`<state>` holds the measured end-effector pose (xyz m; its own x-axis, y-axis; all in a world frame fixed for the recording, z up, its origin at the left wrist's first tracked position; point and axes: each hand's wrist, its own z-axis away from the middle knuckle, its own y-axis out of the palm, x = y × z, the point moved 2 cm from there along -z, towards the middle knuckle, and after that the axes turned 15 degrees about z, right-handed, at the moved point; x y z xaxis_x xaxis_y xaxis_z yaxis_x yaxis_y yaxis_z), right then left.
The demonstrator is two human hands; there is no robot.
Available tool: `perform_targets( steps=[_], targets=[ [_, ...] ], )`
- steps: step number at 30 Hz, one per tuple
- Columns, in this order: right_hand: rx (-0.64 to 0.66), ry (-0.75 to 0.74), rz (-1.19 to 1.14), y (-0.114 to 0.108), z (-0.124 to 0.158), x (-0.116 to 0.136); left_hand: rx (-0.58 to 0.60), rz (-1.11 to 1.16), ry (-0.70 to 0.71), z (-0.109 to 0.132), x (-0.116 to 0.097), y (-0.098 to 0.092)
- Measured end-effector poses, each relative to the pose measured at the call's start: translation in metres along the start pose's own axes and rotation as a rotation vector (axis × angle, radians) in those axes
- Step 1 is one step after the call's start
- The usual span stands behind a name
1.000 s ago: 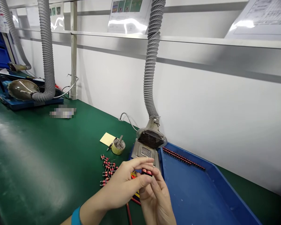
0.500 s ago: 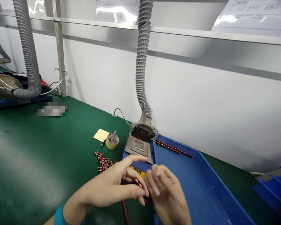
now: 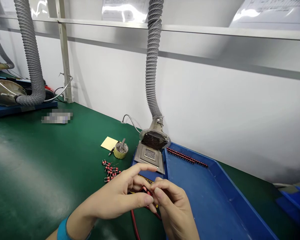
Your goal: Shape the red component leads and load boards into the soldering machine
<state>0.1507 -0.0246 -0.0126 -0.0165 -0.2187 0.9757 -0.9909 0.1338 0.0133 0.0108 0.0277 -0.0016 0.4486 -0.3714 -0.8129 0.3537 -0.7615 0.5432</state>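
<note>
Between the thumb and fingers of my left hand (image 3: pixel 120 196) is a small red-and-black wound coil (image 3: pixel 145 190), partly hidden by the fingers. The index finger of that hand stretches out above it. My right hand (image 3: pixel 176 205) is closed in a pinch, thumb against index finger, right up against the coil's right side; whatever its fingertips grip is too small to make out. Several similar red-and-black coils (image 3: pixel 111 170) lie loose on the green table left of my hands. Long rows of them (image 3: pixel 187 156) line the back of the blue tray (image 3: pixel 202 193).
Behind my hands stands a solder pot (image 3: pixel 150 154) with a metal top, a fume hood (image 3: pixel 153 139) and grey hose (image 3: pixel 152 66) above it. A tape roll (image 3: pixel 121 151) holding grey scraps, a yellow note pad (image 3: pixel 109 143) and a pen (image 3: pixel 111 151) lie left. A red cable (image 3: pixel 134 223) runs below.
My right hand has moved in to the coil, and its thumb and index finger have come together there. The left hand keeps its hold almost unmoved. The view has shifted slightly.
</note>
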Motion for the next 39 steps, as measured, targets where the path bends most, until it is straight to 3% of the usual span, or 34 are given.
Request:
perform_targets(
  steps=[8,13,20,27,39],
  targets=[
    [-0.103,-0.006,0.013,0.006,0.002,0.001,-0.007,-0.017,0.0,0.0,-0.003,0.002],
    [-0.287,-0.132,0.235,0.006,0.004,0.002,-0.034,-0.029,0.037,-0.002,-0.004,0.004],
    [-0.393,-0.291,0.452,0.007,0.007,0.002,-0.21,-0.377,0.039,-0.002,-0.011,0.008],
    [-0.396,-0.277,0.384,0.008,0.007,0.002,-0.206,-0.481,0.118,0.0,-0.016,0.012],
    [-0.318,-0.238,0.209,0.009,0.004,-0.005,-0.181,-0.286,0.135,-0.003,-0.011,0.009]
  ],
)
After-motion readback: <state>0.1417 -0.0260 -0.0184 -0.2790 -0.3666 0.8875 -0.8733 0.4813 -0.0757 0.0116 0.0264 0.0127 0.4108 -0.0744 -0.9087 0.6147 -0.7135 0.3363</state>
